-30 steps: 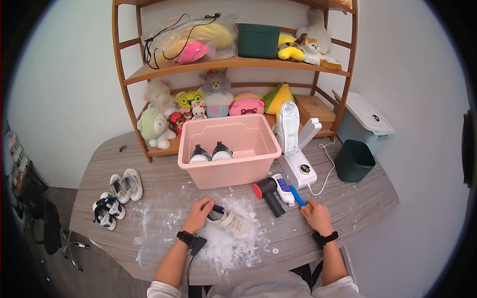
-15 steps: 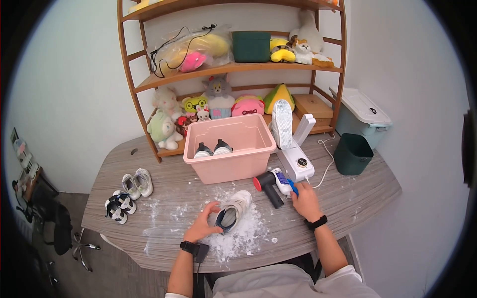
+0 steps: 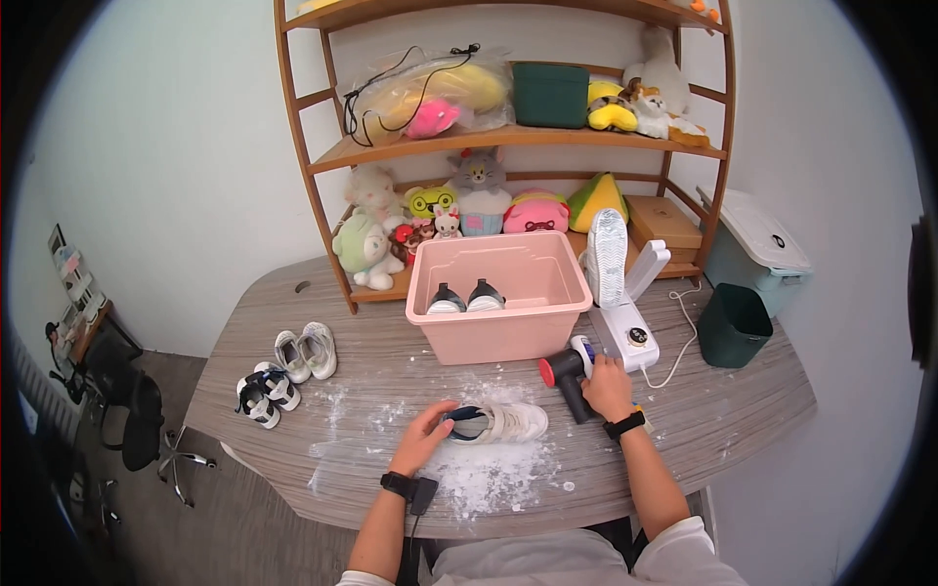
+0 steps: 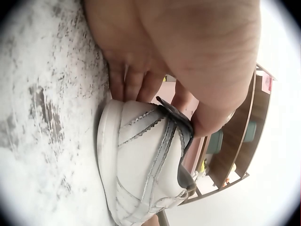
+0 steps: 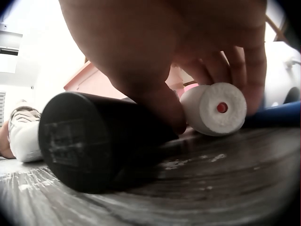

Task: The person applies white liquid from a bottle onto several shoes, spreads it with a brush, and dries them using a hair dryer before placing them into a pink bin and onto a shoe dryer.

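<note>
A white shoe [image 3: 513,424] lies on powder on the table, toe to the right. My left hand [image 3: 420,439] grips its heel; in the left wrist view the thumb of that hand [image 4: 188,52] touches the dark collar of the shoe [image 4: 141,155], fingers around the far side. Over a white bottle [image 3: 582,348] is my right hand [image 3: 609,391]. The right wrist view shows the hand [image 5: 164,42] with thumb and fingers on either side of the bottle [image 5: 223,109]. Beside it lies a black handheld device [image 3: 567,384] with a red end. A blue brush part [image 5: 277,115] shows behind the bottle.
Behind the shoe stands a pink bin [image 3: 498,337] holding two shoes. At the back right are a white device [image 3: 627,337] bearing an upright shoe, its cable, and a green bin [image 3: 733,327]. More shoes [image 3: 318,352] sit at the left, and a shelf [image 3: 391,148] holds plush toys.
My left hand has turned the shoe so its toe points right. My right hand has let go of the brush and moved onto the bottle. The head view has shifted.
</note>
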Tool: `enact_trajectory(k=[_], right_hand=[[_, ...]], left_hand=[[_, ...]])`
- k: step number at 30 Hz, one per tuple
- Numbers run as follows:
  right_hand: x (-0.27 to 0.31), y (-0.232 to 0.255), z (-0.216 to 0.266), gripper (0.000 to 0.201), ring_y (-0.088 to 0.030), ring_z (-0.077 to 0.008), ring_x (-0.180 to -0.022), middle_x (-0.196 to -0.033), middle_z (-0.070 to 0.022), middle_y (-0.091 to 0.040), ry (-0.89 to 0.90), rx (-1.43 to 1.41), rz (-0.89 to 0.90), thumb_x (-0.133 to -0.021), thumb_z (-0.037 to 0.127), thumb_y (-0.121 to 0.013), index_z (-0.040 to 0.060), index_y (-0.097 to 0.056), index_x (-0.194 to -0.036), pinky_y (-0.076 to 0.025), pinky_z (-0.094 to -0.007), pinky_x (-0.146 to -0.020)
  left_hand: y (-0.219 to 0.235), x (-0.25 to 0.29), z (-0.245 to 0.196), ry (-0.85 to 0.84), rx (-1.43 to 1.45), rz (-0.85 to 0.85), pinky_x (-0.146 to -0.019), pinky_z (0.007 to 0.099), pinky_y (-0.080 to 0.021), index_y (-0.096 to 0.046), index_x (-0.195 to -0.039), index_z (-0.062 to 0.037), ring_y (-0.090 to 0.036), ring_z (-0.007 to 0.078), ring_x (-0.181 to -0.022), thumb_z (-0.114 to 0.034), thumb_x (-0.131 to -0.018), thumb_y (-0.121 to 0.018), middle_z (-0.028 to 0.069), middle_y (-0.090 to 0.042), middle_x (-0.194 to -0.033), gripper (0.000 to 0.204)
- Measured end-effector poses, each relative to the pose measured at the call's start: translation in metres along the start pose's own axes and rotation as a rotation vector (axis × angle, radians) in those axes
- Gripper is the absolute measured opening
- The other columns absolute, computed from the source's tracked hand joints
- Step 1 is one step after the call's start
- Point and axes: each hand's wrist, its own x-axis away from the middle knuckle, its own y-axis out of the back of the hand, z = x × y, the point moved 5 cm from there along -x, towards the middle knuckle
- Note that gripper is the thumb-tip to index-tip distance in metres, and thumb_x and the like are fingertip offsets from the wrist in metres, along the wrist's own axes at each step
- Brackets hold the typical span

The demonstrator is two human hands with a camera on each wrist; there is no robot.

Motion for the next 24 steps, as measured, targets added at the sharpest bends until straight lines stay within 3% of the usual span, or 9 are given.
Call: enact_trajectory(k=[4, 7, 10, 12, 14, 16, 17, 20, 24], right_hand=[[-0.007, 0.003, 0.002, 0.03, -0.067, -0.0406, -0.102, -0.1, -0.0211, -0.072, -0.058, 0.029, 0.011, -0.075, 0.01, -0.076, -0.0026, -0.063, -0.099, -0.058, -0.0505, -0.083], [-0.007, 0.001, 0.001, 0.036, -0.068, -0.0417, -0.098, -0.102, -0.0229, -0.071, -0.111, 0.034, 0.021, -0.075, 0.011, -0.076, -0.0026, -0.061, -0.105, -0.057, -0.052, -0.082], [0.0, 0.015, 0.0, 0.042, -0.068, -0.0442, -0.093, -0.101, -0.0241, -0.07, -0.253, -0.064, -0.041, -0.075, 0.01, -0.076, -0.0013, -0.057, -0.112, -0.056, -0.0534, -0.081], [0.001, 0.035, 0.001, 0.04, -0.065, -0.0462, -0.087, -0.093, -0.0214, -0.068, -0.295, -0.221, -0.234, -0.075, 0.009, -0.074, 0.0022, -0.055, -0.109, -0.052, -0.0556, -0.078], [0.001, 0.046, 0.004, 0.037, -0.068, -0.0384, -0.081, -0.09, -0.0183, -0.068, -0.287, -0.278, -0.29, -0.079, 0.007, -0.073, 0.0027, -0.055, -0.111, -0.054, -0.0475, -0.074], [0.003, 0.049, 0.005, 0.031, -0.068, -0.0239, -0.077, -0.087, -0.0113, -0.068, -0.295, -0.918, -0.39, -0.084, 0.009, -0.075, 0.0011, -0.059, -0.11, -0.054, -0.0365, -0.072], [0.006, 0.051, 0.009, 0.023, -0.064, -0.013, -0.077, -0.088, -0.0059, -0.068, -0.294, -1.031, -0.269, -0.089, 0.011, -0.075, -0.0005, -0.063, -0.105, -0.052, -0.0288, -0.071], [0.017, 0.039, 0.019, 0.02, -0.063, -0.0124, -0.078, -0.088, -0.0049, -0.067, -0.348, -1.238, -0.235, -0.091, 0.013, -0.075, -0.0014, -0.066, -0.101, -0.052, -0.0294, -0.073], [0.021, 0.024, 0.028, 0.031, -0.066, -0.0163, -0.093, -0.102, -0.0101, -0.069, -0.333, -1.384, -0.243, -0.09, 0.013, -0.075, -0.0016, -0.062, -0.113, -0.053, -0.0303, -0.084]], left_hand=[[-0.008, 0.003, -0.014, -0.128, -0.162, 0.132, -0.115, 0.0386, -0.039, -0.05, -0.146, -0.0071, -0.054, 0.0258, -0.132, -0.02, -0.09, -0.081, 0.0123, -0.06, -0.138, 0.065], [-0.018, 0.001, -0.026, -0.067, -0.304, 0.16, -0.117, 0.0386, -0.036, -0.052, -0.144, -0.0076, -0.05, 0.024, -0.138, -0.016, -0.071, -0.094, 0.0107, -0.057, -0.142, 0.085], [-0.01, -0.012, -0.013, 0.029, -0.207, 0.157, -0.116, 0.0377, -0.037, -0.052, -0.141, -0.0068, -0.051, 0.0236, -0.135, -0.015, -0.072, -0.093, 0.0099, -0.058, -0.139, 0.081], [-0.006, -0.03, -0.028, 0.046, -0.229, 0.152, -0.114, 0.0367, -0.039, -0.054, -0.137, -0.0057, -0.053, 0.0227, -0.131, -0.015, -0.075, -0.091, 0.0093, -0.059, -0.134, 0.074], [-0.001, -0.046, -0.027, 0.051, -0.259, 0.155, -0.112, 0.0357, -0.04, -0.056, -0.134, -0.0045, -0.055, 0.0217, -0.126, -0.016, -0.078, -0.089, 0.0088, -0.061, -0.129, 0.066], [0.002, -0.067, -0.014, 0.076, -0.176, 0.115, -0.108, 0.0343, -0.041, -0.057, -0.13, -0.0036, -0.057, 0.0204, -0.119, -0.016, -0.083, -0.084, 0.0078, -0.062, -0.124, 0.055], [0.0, -0.073, -0.016, 0.069, -0.166, 0.123, -0.106, 0.0339, -0.041, -0.059, -0.125, -0.0031, -0.057, 0.0199, -0.115, -0.017, -0.087, -0.079, 0.0077, -0.062, -0.12, 0.045], [0.0, -0.082, -0.006, 0.066, -0.129, 0.124, -0.106, 0.0344, -0.041, -0.06, -0.123, -0.0027, -0.057, 0.0204, -0.114, -0.019, -0.089, -0.077, 0.008, -0.063, -0.117, 0.041], [0.002, -0.079, -0.01, 0.035, -0.104, 0.187, -0.104, 0.036, -0.043, -0.061, -0.117, -0.0022, -0.06, 0.0221, -0.115, -0.021, -0.091, -0.076, 0.0108, -0.066, -0.121, 0.036]])
